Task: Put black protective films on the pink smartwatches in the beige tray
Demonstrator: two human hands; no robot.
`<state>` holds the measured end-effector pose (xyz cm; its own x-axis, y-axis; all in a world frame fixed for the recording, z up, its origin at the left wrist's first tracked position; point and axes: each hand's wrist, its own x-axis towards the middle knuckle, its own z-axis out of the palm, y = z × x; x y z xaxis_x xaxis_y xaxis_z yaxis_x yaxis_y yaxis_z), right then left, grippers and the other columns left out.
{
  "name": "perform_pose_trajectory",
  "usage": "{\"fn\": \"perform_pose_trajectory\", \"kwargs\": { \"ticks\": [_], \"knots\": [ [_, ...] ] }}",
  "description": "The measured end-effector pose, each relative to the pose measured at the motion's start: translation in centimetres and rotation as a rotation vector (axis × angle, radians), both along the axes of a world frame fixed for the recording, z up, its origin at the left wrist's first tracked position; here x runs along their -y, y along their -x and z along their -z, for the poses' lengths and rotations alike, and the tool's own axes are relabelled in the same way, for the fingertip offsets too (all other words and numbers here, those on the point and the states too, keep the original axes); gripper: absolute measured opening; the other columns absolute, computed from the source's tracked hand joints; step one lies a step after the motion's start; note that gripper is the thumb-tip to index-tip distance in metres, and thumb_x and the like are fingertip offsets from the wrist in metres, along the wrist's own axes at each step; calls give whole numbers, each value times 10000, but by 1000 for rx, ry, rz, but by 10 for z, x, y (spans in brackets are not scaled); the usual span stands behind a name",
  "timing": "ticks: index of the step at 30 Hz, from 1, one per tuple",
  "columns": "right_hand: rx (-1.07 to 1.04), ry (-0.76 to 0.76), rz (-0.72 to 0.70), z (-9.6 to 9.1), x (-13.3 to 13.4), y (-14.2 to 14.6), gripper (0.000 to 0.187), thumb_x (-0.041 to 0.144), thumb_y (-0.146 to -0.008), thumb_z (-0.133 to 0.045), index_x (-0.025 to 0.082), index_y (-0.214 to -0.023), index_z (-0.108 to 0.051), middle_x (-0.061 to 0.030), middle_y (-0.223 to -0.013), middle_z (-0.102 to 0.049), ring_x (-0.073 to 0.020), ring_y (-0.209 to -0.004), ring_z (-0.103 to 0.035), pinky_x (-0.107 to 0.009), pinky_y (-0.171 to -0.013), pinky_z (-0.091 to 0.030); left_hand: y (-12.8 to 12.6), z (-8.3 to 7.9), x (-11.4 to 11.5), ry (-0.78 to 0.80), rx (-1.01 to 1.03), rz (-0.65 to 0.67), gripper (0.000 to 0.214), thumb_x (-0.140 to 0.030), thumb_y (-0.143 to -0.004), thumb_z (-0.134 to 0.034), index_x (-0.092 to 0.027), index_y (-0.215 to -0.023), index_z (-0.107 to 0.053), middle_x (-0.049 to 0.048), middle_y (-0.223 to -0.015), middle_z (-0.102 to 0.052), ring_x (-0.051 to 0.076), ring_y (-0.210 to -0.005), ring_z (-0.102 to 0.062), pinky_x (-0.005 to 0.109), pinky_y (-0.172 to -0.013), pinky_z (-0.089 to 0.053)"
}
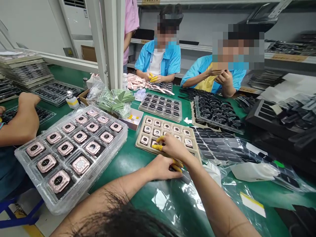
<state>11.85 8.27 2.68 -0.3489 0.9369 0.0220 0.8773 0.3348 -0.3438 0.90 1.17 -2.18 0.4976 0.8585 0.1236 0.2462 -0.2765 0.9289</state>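
Note:
My right hand (172,147), with yellow finger cots, crosses above my left and reaches into a beige tray (168,154). Its thumb and finger close on a smartwatch case (154,145) in the front part of the tray, partly covered by the fingers. Other pale pink watch cases (156,132) lie in the pockets. My left hand (163,167), also in yellow finger cots, is curled low in front of the tray, beside a dark film piece (186,178) on clear plastic. What its fingertips hold, if anything, is hidden.
A stack of clear trays (108,164) with pink watch cases stands at left. Sheets of black labels (222,146), a white bottle (255,171) and black straps (217,112) lie at right. Green pads (118,100) lie behind. Two co-workers (158,62) sit opposite; another person's arm (24,115) is at left.

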Motion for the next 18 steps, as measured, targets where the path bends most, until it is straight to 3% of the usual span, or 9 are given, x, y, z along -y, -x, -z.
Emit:
{"fn": "perform_pose_trajectory", "kwargs": {
  "ticks": [5, 8, 11, 14, 18],
  "knots": [
    [-407, 199, 73, -6, 8, 6, 205, 325, -712, -811, 203, -845, -713, -39, -785, -738, -203, -673, -656, -298, -607, -485, 1, 0, -2, -59, -49, 45, 142, -240, -758, -795, -197, -893, -808, 96, -927, -826, 292, -907, -773, 356, -796, -577],
    [-798, 260, 222, -9, 33, -16, 349, 425, -657, -852, 212, -895, -711, -66, -880, -788, -257, -766, -734, -349, -634, -575, 3, -4, -2, -42, -62, 33, 125, -250, -750, -789, -189, -857, -810, 98, -896, -822, 291, -880, -768, 349, -771, -576],
    [-1070, 231, 429, -2, 70, -50, 438, 404, -568, -934, 237, -932, -758, -117, -1035, -800, -329, -959, -767, -443, -818, -646, 5, -11, -1, 26, -23, 9, 295, -348, -714, -843, -201, -967, -813, 83, -895, -819, 266, -842, -762, 322, -741, -578],
    [-1186, 248, 525, 14, 103, -73, 346, 444, -607, -918, 280, -894, -817, -140, -1008, -806, -368, -947, -775, -489, -859, -659, 5, -16, 2, 86, 26, 5, 535, -447, -641, -899, -235, -1121, -792, 54, -894, -818, 253, -831, -758, 302, -736, -579],
    [-1154, 222, 382, 27, 123, -67, 365, 394, -611, -919, 343, -961, -826, -92, -1066, -803, -374, -935, -778, -533, -905, -648, 3, -13, 4, 148, 59, -27, 613, -289, -597, -904, -217, -1192, -779, 13, -987, -815, 281, -908, -765, 285, -797, -599]
  ]
}}
